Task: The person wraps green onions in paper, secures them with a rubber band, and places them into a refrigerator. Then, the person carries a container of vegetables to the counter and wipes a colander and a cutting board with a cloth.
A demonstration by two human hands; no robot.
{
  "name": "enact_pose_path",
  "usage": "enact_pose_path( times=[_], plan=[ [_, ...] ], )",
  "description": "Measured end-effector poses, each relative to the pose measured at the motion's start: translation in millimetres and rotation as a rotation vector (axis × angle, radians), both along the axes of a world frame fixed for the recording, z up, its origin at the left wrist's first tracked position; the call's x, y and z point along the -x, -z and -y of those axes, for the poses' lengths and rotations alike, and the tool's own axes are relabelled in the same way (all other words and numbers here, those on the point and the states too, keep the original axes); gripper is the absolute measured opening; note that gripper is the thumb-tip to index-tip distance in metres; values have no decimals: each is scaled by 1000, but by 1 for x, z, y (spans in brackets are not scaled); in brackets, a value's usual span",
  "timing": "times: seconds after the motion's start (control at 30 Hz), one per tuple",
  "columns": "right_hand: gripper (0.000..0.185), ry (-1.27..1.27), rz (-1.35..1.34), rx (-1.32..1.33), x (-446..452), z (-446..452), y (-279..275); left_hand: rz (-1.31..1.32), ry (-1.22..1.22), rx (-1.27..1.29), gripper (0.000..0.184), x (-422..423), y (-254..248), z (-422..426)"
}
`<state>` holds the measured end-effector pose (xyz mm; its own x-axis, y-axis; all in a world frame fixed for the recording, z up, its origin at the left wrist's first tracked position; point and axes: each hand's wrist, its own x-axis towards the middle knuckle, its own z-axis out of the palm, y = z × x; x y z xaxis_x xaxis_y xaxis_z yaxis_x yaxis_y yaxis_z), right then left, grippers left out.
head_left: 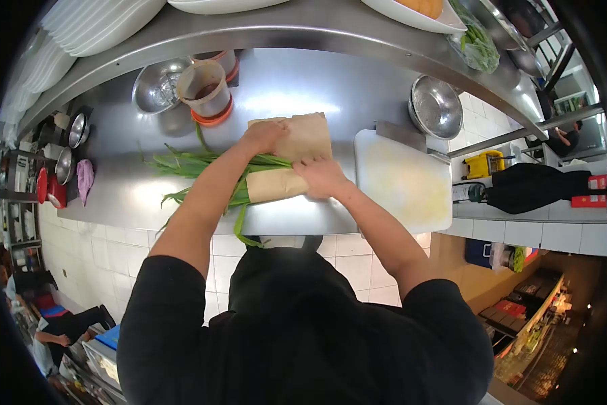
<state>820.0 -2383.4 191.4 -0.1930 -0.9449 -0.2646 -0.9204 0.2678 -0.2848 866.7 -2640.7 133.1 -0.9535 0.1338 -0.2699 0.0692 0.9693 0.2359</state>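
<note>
A bundle of long green leaves, which look like scallions or leeks, lies across a sheet of brown paper on the steel table. The leafy ends stick out to the left and some droop over the front edge. My left hand is on the far part of the paper, its fingers curled against it. Nearer to me, my right hand grips the near fold of paper at the right end of the bundle, with its fingers over the stalks. The stalk ends are hidden under paper and hand.
A white cutting board lies to the right, with a cleaver at its far edge. Steel bowls and a plastic tub with dark contents stand farther back. An overhead shelf carries white dishes.
</note>
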Motion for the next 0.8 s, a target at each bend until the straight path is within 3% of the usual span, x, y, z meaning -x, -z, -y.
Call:
enact_pose_path(
  times=[0.07, 0.13, 0.2, 0.23, 0.3, 0.37, 0.43, 0.57, 0.73, 0.8],
  plan=[
    [58, -19, -12, -34, 1, 1, -7, 0, 91, 57, 63, 1, -31, -3],
    [58, -25, -35, -60, 8, 13, -19, 425, -18, 3, 79, 13, -66, -37],
    [60, 54, 86, -215, 7, 16, -30, 581, 81, -141, 105, -10, -166, -86],
    [60, 52, 88, -217, 10, 16, -24, 584, 80, -144, 105, -30, -154, -102],
    [68, 40, 104, -283, 18, 17, -6, 246, -29, 251, 120, -60, -117, -127],
    [73, 19, 138, -199, 20, 16, -10, 176, -93, 288, 122, -71, -100, -118],
    [77, 11, 174, -102, 28, 21, -10, 106, -179, -58, 115, -77, -82, -91],
    [83, -8, 240, -175, 34, 27, 1, 116, -213, -35, 111, -86, -79, -67],
    [89, 20, 235, -228, 32, 39, -22, 165, -207, -216, 91, -70, -60, -47],
    [93, -160, -98, 108, 10, 38, -30, 187, -190, -303, 92, -68, -66, -42]
  ],
)
